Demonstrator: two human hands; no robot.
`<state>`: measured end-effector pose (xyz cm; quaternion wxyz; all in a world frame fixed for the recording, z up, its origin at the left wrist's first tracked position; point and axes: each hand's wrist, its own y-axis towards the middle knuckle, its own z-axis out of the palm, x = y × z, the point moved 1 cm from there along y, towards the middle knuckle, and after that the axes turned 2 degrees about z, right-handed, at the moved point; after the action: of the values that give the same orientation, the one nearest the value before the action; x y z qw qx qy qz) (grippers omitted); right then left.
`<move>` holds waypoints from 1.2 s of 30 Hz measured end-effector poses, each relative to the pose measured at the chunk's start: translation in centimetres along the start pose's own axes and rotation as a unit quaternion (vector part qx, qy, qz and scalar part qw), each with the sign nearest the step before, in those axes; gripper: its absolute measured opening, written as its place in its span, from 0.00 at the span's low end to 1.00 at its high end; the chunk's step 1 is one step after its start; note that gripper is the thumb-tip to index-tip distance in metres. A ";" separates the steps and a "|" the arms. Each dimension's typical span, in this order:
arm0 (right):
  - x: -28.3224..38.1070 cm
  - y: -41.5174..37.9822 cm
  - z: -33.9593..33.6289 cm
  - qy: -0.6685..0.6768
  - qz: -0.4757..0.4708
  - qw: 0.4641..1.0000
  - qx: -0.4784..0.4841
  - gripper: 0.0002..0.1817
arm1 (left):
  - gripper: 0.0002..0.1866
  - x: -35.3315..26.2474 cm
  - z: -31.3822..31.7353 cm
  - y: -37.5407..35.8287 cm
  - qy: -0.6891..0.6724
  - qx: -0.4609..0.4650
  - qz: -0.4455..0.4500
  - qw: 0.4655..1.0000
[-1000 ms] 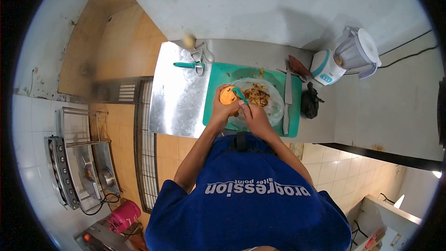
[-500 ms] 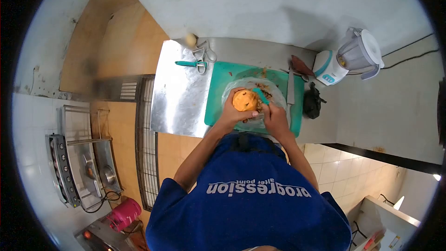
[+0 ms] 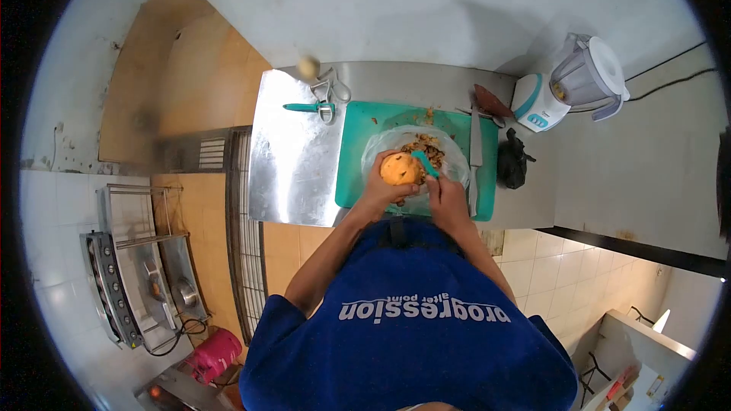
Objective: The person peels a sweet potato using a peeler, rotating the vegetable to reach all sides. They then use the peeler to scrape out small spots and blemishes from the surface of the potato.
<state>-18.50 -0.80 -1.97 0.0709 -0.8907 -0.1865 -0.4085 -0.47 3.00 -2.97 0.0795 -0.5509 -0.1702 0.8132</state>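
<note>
My left hand (image 3: 382,192) is closed around a round orange-fleshed tuber (image 3: 399,170), mostly bare of skin, with a few dark spots. My right hand (image 3: 448,199) grips a teal peeler (image 3: 425,163), whose head is against or very near the tuber's right side. Beneath both hands lies a clear plastic bag (image 3: 457,160) with brown peelings (image 3: 426,146) on it. The bag rests on a green cutting board (image 3: 352,167). A long knife (image 3: 476,144) lies along the board's right side.
A second teal-handled peeler (image 3: 308,107) lies left of the board, near a pale round item (image 3: 308,68). To the right are a dark reddish-brown piece (image 3: 493,103), a black plastic bag (image 3: 515,161) and a blender (image 3: 563,91). The steel table (image 3: 289,175) ends at my waist.
The peeler's head and my right hand have shifted slightly. The tuber stays in my left hand, tilted a little differently. More of the peelings show. The camera view has turned slightly.
</note>
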 end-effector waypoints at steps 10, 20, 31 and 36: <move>-2.0 1.1 1.4 -0.026 0.021 0.999 0.001 0.20 | 0.43 -1.0 1.3 -1.1 -0.042 0.076 0.019 0.996; -0.6 0.6 0.9 -0.062 0.002 0.998 -0.001 0.21 | 0.42 0.7 0.1 0.3 0.048 0.034 0.127 0.990; 1.0 -0.4 0.8 -0.077 -0.041 0.996 0.013 0.21 | 0.40 -0.2 0.3 0.5 0.057 0.004 0.110 0.992; 0.0 0.6 1.4 -0.087 -0.031 0.996 -0.018 0.21 | 0.41 -0.1 0.2 0.2 0.107 -0.007 0.135 0.985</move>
<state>-17.30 -1.00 -2.84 0.0260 -0.9176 -0.2125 -0.3349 -0.60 2.70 -2.90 -0.0170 -0.6531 -0.0906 0.7516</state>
